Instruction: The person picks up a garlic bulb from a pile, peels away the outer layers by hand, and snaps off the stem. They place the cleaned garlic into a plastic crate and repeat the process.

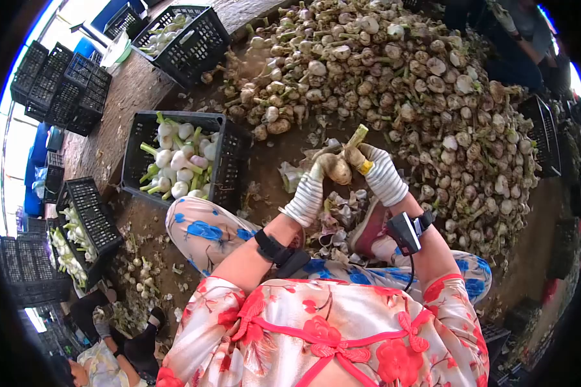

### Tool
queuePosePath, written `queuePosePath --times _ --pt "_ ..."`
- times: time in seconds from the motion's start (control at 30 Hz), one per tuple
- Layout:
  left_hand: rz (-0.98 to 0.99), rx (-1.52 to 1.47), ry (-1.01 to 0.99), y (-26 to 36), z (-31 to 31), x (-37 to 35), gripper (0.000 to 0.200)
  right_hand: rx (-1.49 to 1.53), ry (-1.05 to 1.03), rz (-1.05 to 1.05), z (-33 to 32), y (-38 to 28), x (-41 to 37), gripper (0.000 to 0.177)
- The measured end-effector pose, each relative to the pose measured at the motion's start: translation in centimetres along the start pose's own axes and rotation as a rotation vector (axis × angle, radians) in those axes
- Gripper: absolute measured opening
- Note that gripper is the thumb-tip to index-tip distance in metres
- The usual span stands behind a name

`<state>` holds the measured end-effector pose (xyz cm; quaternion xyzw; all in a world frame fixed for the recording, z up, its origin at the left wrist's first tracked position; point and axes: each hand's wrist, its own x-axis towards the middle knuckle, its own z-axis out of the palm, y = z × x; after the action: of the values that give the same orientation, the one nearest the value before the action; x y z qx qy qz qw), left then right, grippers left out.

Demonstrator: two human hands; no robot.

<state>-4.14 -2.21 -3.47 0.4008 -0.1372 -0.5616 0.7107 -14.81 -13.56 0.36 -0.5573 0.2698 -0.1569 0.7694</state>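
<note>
A garlic bulb [339,171] with a short cut green stem is held between my two gloved hands, above the floor in front of my crossed legs. My left hand [314,184], in a striped glove, is closed around the bulb's left side. On the right, my right hand [372,169] grips the bulb near its stem, with yellow showing on the glove. Loose papery skins [332,222] lie on the ground below. Just beyond my hands spreads a large heap of unpeeled garlic [394,84].
A black crate [223,161] with cleaned white garlic stands to my left, another crate [187,55] behind it. Stacked black crates [64,87] and a tilted crate [93,216] are further left. Another person [106,361] sits at lower left; one more person [513,39] is at upper right.
</note>
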Motion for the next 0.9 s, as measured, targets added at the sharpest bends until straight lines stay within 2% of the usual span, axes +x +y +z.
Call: queuePosePath --times 0.03,0.1,0.13,0.17,0.23,0.27,0.3,0.33,0.37,0.4,0.43,0.5,0.57,0.6,0.63,0.7,0.73,0.77,0.83,0.9 --pt "-0.001 -0.007 -0.008 0.2 0.5 -0.2 0.059 -0.033 0.009 -0.029 0.1 -0.2 -0.6 0.036" --pt "-0.123 -0.331 0.033 0.9 1.4 -0.2 0.063 -0.070 0.021 -0.061 0.5 -0.5 -1.6 0.034" --pt "-0.242 -0.402 -0.042 1.2 0.7 0.0 0.066 -0.086 0.048 -0.083 0.7 -0.6 -2.1 0.032" --pt "-0.246 -0.402 -0.052 1.6 0.3 0.1 0.066 -0.102 0.077 -0.107 0.8 -0.9 -2.6 0.030" --pt "-0.372 -0.331 -0.349 2.1 0.1 0.4 0.070 -0.110 0.131 -0.087 0.8 -0.9 -2.9 0.026" --pt "-0.364 -0.327 -0.362 1.8 0.5 0.6 0.070 -0.052 0.196 -0.092 0.2 0.5 -2.2 0.025" --pt "-0.127 -0.138 -0.242 1.1 1.0 0.5 0.061 0.010 0.258 -0.095 -0.1 1.2 -1.8 0.023" --pt "0.109 0.049 -0.115 0.5 1.4 0.4 0.058 -0.083 0.317 -0.093 0.5 0.5 -2.1 0.022" --pt "0.334 0.235 0.020 0.1 1.4 0.2 0.062 -0.080 0.318 -0.093 0.8 0.4 -2.1 0.022" --pt "0.236 0.224 -0.026 1.1 1.8 -0.9 0.075 -0.229 0.297 -0.200 1.1 0.8 -2.2 0.021" --pt "0.267 0.222 -0.004 1.6 2.3 -1.5 0.072 -0.379 0.270 -0.310 1.5 0.9 -2.2 0.020" --pt "0.059 0.131 -0.017 4.1 3.2 -2.3 0.067 -0.420 0.254 -0.350 1.8 0.8 -2.2 0.019" --pt "0.036 -0.046 -0.214 1.9 0.9 -1.3 0.066 -0.104 0.264 -0.363 1.4 2.1 -1.4 0.017" --pt "-0.106 -0.140 -0.143 3.3 2.2 -2.4 0.064 0.106 0.248 -0.249 1.4 2.3 -1.3 0.017" --pt "-0.108 -0.138 -0.143 3.4 1.6 -2.0 0.064 0.109 0.250 -0.248 1.4 2.4 -1.4 0.017" --pt "-0.428 -0.351 -0.454 4.2 0.8 -0.6 0.064 0.252 0.247 -0.156 1.2 2.6 -1.4 0.019" --pt "-0.433 -0.201 -0.182 4.8 1.2 -0.6 0.062 0.299 0.267 -0.128 1.1 2.7 -1.4 0.020" --pt "-0.342 -0.070 0.076 5.1 1.8 -0.2 0.053 0.299 0.272 -0.127 1.0 3.1 -1.3 0.020" --pt "0.029 0.130 0.232 4.7 1.8 -0.1 0.043 0.293 0.275 -0.212 1.1 3.4 -1.0 0.021" --pt "0.561 0.453 0.130 0.6 -0.4 1.1 0.042 0.245 0.265 -0.235 2.3 2.6 -1.4 0.021"
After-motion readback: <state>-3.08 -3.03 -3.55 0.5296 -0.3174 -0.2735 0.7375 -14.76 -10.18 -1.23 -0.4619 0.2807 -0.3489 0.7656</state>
